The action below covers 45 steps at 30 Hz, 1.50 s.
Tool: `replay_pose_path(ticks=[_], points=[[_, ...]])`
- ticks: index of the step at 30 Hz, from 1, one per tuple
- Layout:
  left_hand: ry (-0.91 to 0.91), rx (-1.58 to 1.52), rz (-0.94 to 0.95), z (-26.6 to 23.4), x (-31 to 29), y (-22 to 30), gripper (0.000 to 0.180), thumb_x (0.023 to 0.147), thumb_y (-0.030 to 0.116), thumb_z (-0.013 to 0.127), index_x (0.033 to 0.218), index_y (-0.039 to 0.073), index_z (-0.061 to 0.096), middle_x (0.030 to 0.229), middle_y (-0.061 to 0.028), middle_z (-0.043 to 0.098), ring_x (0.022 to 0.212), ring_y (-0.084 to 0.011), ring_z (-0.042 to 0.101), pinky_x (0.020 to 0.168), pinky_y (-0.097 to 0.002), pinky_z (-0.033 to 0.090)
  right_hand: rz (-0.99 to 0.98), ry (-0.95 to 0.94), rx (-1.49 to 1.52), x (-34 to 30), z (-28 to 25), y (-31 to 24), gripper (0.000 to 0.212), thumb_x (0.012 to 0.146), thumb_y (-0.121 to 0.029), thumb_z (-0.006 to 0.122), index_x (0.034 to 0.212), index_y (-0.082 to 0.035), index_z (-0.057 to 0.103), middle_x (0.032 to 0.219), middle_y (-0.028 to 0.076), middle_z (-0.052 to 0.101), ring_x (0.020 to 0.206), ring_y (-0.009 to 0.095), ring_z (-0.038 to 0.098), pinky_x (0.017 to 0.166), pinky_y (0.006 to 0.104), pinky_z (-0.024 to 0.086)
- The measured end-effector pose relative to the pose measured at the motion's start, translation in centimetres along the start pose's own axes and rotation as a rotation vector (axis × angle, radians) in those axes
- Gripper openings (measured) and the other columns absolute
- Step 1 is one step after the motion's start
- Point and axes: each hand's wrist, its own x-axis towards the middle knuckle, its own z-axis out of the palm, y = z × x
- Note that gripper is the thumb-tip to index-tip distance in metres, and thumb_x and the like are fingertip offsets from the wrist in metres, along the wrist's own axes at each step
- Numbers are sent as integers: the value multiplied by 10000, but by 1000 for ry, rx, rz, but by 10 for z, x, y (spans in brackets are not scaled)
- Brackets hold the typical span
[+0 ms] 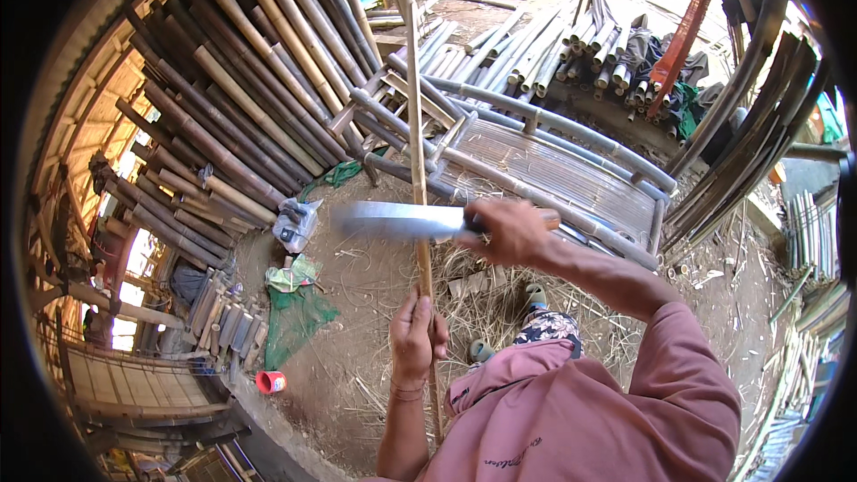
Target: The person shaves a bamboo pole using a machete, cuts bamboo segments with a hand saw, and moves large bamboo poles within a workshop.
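My left hand (413, 336) is closed around a long, narrow bamboo strip (415, 134), which stands nearly upright in front of me. The strip's lower end runs down beside my forearm. In my right hand (509, 230) is a machete (406, 220), gripped by its handle. The wide blade points left and crosses the strip above my left hand; its tip is smeared by motion. Whether the edge touches the bamboo, I cannot tell.
A low bamboo bench (553, 170) stands ahead. Dark bamboo poles (232, 80) lean in a stack at the left, and cut poles (580, 49) lie beyond the bench. Shavings (482, 290) litter the ground by my feet. A red cup (270, 382) and green netting (295, 321) lie at the left.
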Motion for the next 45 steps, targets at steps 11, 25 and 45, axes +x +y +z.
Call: replay_pose_path(ticks=[11,25,45], points=[[-58,91,42,10,-30,-17,431,1029,232,431,1414,40,406,554,22,412,390,-39,368,332,-193,334,-148,252,-69,7,4,27,515,955,-596,418,922,-98,545,663,25,574,483,128,464,388,322,387],[-101,148,62,-20,-86,-47,441,1015,156,454,1444,73,396,551,18,443,417,-47,398,367,-207,347,-121,359,-135,20,-15,72,656,915,-715,328,885,-109,577,558,4,522,392,94,343,353,316,309],[35,642,406,-119,-177,-173,285,980,179,514,1190,-3,577,621,-12,553,468,-120,498,430,-272,402,522,673,49,46,-126,184,634,930,-646,397,1008,-89,689,702,167,654,643,272,635,558,416,473]])
